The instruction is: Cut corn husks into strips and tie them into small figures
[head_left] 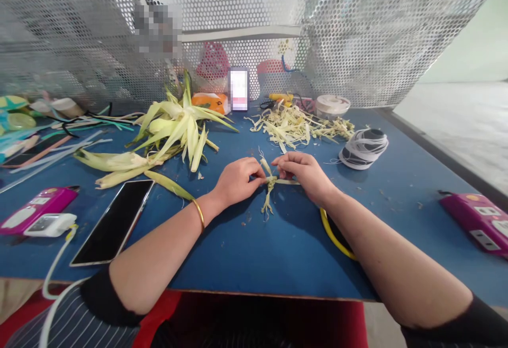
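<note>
My left hand and my right hand meet over the middle of the blue table. Both pinch a small knotted bundle of pale corn-husk strips, which lies between them with loose ends pointing up and down. A gold bangle circles my left wrist. A pile of whole green-yellow husks lies behind my left hand. A heap of thin shredded husk strips lies behind my right hand.
A dark phone lies at the left, beside a magenta power strip. Another magenta power strip sits at the right edge. A roll of white band, a white lidded jar, a lit phone and a perforated metal screen stand behind.
</note>
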The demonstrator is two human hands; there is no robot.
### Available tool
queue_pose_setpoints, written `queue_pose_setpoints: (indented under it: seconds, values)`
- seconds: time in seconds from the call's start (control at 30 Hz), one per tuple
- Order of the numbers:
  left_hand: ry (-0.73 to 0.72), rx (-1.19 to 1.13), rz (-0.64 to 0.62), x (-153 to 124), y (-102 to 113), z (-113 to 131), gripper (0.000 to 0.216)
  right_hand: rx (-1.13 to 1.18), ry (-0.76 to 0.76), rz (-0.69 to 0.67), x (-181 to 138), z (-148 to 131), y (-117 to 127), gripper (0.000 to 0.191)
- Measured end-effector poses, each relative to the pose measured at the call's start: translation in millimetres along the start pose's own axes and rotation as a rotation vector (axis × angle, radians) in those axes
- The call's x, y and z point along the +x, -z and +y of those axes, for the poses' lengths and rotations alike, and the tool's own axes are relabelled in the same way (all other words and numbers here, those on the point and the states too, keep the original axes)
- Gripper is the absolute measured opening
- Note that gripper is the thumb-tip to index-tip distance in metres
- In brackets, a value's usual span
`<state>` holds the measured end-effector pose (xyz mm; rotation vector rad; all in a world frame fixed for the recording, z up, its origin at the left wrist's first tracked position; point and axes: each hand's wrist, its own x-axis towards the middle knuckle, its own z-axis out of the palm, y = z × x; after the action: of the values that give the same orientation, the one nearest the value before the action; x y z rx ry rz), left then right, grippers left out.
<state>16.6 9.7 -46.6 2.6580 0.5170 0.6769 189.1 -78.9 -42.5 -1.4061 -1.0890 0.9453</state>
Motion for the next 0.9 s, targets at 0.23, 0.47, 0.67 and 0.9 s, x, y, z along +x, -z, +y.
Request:
queue_pose_setpoints:
  seconds: [0.23,0.47,0.67,0.9]
  values:
    - [0.350,-0.483,0.043,0.4,-1.3,-0.2,0.015,0.146,-0.031,-0.216,-3.6,-5.3,-0.7,0.011]
    - [0.402,-0.941,0.035,1.6,-1.9,7.0,0.025,0.055,0.030,-0.237,-4.4,-1.4,-1.0,0.018]
    - [0.410,-0.986,0.011,1.5,-10.1,3.9,0.032,0.003,0.081,-0.262,-6.8,-2.8,-2.3,0.025]
    - [0.388,-0.832,-0.005,1.8,-12.1,-0.1,0.020,-0.137,0.123,-0.258,-7.4,1.3,-3.9,0.026]
